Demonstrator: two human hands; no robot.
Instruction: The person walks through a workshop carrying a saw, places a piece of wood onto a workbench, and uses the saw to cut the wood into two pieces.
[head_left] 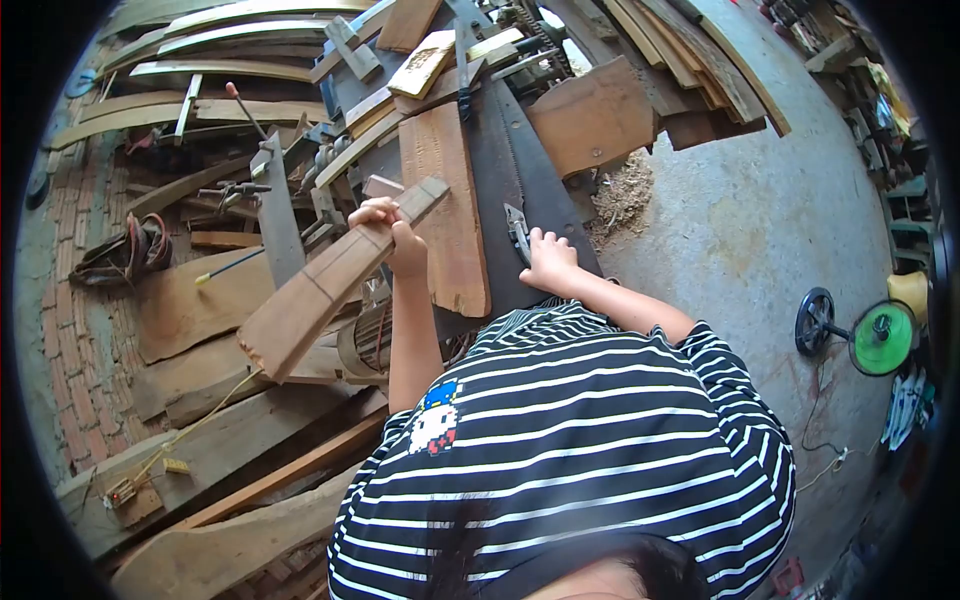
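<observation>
My left hand (390, 232) is closed around a wooden board (318, 282) with dark lines drawn across it. The board slants from the lower left up to the right, over a wide brown plank (447, 210) on a dark machine table (500, 150). A small wood block (382, 187) shows just behind my left fingers. On the table's near right part, my right hand (552, 262) lies with fingers spread. Beside its fingers is a grey metal piece (517, 232); I cannot make out its kind or whether the thumb touches it.
Stacked planks (690, 60) jut out at the upper right, by a broad wooden panel (595, 115). Sawdust (622, 195) lies on the concrete floor. A green fan (882, 338) stands at the right. Long boards (240, 490) and a motor (365, 338) are at the left.
</observation>
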